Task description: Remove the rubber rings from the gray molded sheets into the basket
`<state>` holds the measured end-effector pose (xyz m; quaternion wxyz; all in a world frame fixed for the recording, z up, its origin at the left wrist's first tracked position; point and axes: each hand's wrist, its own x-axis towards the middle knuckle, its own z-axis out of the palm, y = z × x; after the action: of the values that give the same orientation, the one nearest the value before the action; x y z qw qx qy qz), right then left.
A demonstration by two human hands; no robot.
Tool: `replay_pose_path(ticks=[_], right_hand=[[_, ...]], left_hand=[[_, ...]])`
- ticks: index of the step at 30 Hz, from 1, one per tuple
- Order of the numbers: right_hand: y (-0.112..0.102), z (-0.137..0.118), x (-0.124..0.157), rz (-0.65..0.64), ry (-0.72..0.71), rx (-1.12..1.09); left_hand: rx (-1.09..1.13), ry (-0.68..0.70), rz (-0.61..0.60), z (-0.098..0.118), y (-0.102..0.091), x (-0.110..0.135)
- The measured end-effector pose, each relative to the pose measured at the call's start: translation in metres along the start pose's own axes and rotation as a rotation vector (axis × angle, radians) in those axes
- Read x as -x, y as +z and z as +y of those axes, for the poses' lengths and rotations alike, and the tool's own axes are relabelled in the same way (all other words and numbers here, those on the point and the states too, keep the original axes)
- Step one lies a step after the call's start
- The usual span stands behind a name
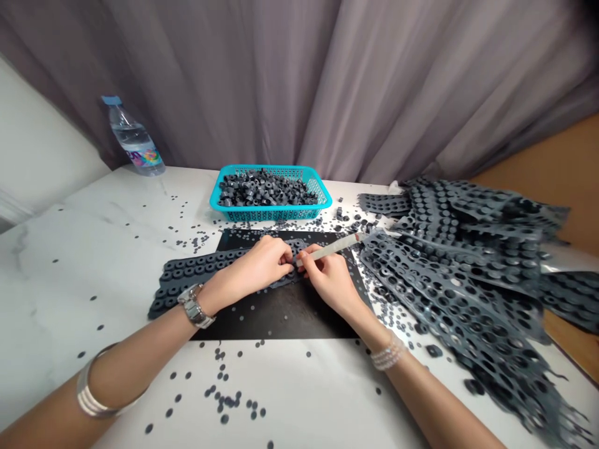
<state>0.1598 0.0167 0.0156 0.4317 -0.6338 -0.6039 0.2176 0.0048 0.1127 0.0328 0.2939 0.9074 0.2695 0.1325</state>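
A dark grey moulded rubber sheet (194, 267) with rows of raised ring-shaped pieces lies across a black mat (281, 312). My left hand (269, 259) is closed in a pinch at the sheet's right part, its fingertips hiding the exact spot. Close beside it, my right hand (327, 271) grips a pale pen-shaped tool (337, 246) with its lower end at the sheet; the tip is hard to make out. The fingertips of both hands almost meet.
Behind the mat stands a turquoise basket (271, 216) full of small black rubber pieces. Punched rubber sheets (449, 293) are heaped on the right. Small black discs (228, 401) are scattered over the white table (116, 249). A water bottle (135, 138) stands at the back left, near the grey curtain (262, 81).
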Motion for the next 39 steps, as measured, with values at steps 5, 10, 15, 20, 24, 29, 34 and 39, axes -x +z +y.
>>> replay_pose_path(ticks=[5, 10, 15, 20, 24, 29, 34, 39], right_hand=[[0.0, -0.007, -0.002, -0.013, -0.045, 0.084], [0.005, -0.012, -0.002, -0.011, -0.088, 0.173], [0.007, -0.012, -0.002, 0.033, -0.073, 0.198], [0.004, -0.005, -0.002, 0.047, 0.004, 0.034], [-0.003, -0.002, -0.001, 0.12, 0.151, -0.234], [-0.014, 0.0, -0.002, 0.185, 0.187, -0.377], [-0.017, 0.006, 0.0, 0.174, 0.188, -0.363], [-0.015, 0.001, 0.002, 0.14, 0.183, -0.335]], left_hand=[[0.024, 0.015, 0.013, -0.001, 0.005, 0.001], [0.05, 0.004, 0.086, 0.0, 0.01, 0.002], [0.157, -0.063, 0.159, 0.017, -0.009, 0.016], [0.807, -0.389, 0.354, 0.007, -0.032, 0.03], [1.224, -0.51, 0.175, -0.002, -0.03, 0.032], [1.516, -0.545, 0.113, 0.007, -0.025, 0.031], [1.615, -0.539, 0.126, 0.015, -0.026, 0.033], [1.654, -0.534, 0.136, 0.027, -0.026, 0.035]])
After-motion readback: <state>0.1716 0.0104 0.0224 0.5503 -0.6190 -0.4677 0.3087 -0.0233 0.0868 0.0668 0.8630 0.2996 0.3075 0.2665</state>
